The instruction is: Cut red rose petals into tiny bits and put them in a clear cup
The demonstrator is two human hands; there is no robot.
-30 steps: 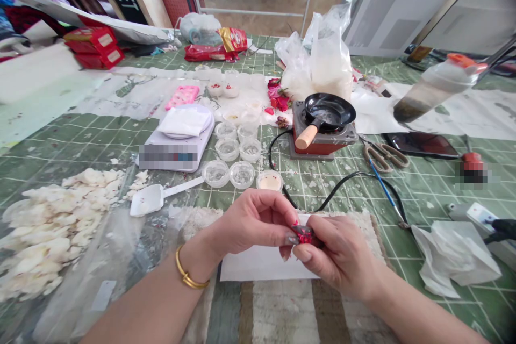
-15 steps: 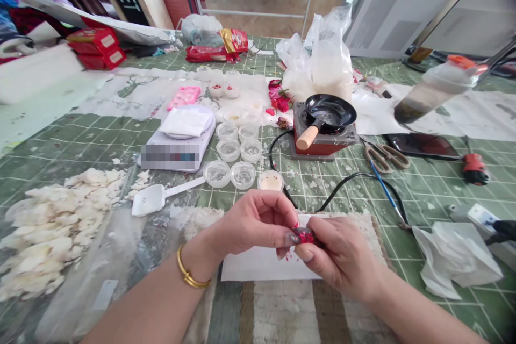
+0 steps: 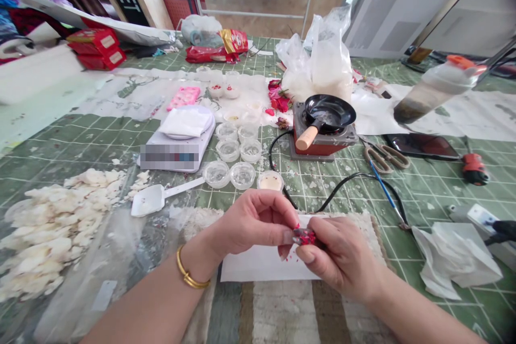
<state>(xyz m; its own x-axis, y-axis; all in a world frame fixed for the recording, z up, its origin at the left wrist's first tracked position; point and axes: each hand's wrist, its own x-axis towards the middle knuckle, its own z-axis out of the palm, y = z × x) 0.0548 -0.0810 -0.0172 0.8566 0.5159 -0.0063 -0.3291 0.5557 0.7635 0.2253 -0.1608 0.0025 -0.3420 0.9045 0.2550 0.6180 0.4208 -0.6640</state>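
Note:
Over a white sheet of paper (image 3: 258,266), both my hands meet at a small clump of red petal bits (image 3: 308,238) with something dark grey among them, its kind unclear. My left hand (image 3: 258,223), a gold bangle at its wrist, pinches the clump's left side between thumb and fingers. From the right, my right hand (image 3: 342,255) grips it with thumb and curled forefinger. A few red crumbs lie on the paper below. Just beyond my left hand stands a small cup of pale cream-coloured filling (image 3: 270,181).
Clear cups (image 3: 242,174) stand in rows beside a white scale (image 3: 171,156) and a white scoop (image 3: 149,201). Pale flakes (image 3: 60,220) are heaped at left. A small black pan (image 3: 336,110) sits on a burner (image 3: 322,148), its cord nearby. Scissors (image 3: 397,158) and crumpled tissue (image 3: 455,258) lie right.
Both hands stay in nearly the same place. The fingers have shifted slightly on the red bits, and the clump looks a little turned.

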